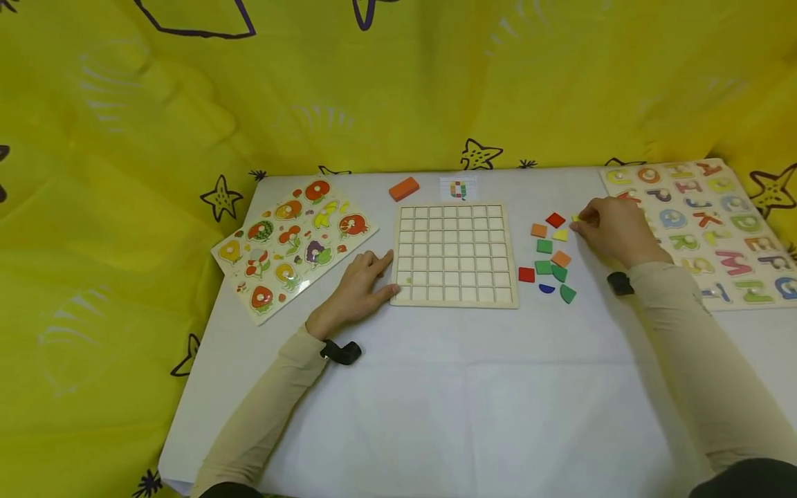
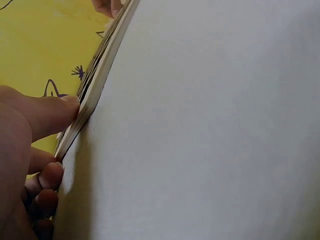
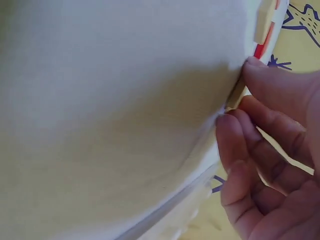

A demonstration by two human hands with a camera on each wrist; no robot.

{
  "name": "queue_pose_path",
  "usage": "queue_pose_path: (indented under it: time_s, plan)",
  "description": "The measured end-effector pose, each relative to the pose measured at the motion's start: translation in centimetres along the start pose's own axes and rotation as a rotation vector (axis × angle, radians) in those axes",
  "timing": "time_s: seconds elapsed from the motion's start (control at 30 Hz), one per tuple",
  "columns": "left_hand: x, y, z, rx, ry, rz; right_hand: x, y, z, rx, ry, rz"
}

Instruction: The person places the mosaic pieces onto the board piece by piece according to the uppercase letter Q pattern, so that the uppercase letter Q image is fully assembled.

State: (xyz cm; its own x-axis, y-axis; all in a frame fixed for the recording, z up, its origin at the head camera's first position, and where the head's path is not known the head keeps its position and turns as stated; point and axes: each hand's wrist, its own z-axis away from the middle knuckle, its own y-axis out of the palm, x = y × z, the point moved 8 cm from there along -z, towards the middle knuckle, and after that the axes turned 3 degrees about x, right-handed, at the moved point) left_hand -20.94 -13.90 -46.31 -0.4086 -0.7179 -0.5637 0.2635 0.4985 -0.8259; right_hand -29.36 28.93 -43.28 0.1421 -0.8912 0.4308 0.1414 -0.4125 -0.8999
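A wooden grid board point(image 1: 453, 305) lies flat on the white table. My left hand point(image 1: 358, 290) touches its left edge near the front corner, with thumb and index finger apart along the wood. To the right of the board are several small flat pieces: red, orange, green and yellow, plus a blue half-round piece point(image 1: 546, 288). At the back of this group my right hand point(image 1: 613, 225) pinches a yellow piece point(image 1: 575, 218) between thumb and fingers. The right wrist view shows the edge of that yellow piece point(image 3: 237, 95) low over the table, mostly hidden by the fingertips.
Behind the board sit an orange block point(image 1: 404, 189) and a small card with a coloured pattern point(image 1: 458, 189). A fruit puzzle board point(image 1: 292, 242) lies at the left, a letter puzzle board point(image 1: 716, 235) at the right under the right forearm's side. Yellow cloth point(image 1: 398, 90) hangs behind the table.
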Motion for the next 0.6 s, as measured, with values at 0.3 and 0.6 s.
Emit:
queue_pose_path:
  time_s: [0.3,0.6]
  plan:
    - [0.3,0.3,0.1,-0.028,-0.019,0.003,1.2,0.6,-0.1,0.037,-0.032,0.104]
    - [0.3,0.4,0.2,-0.045,-0.012,-0.002,1.7,0.5,0.3,0.038,-0.058,0.180]
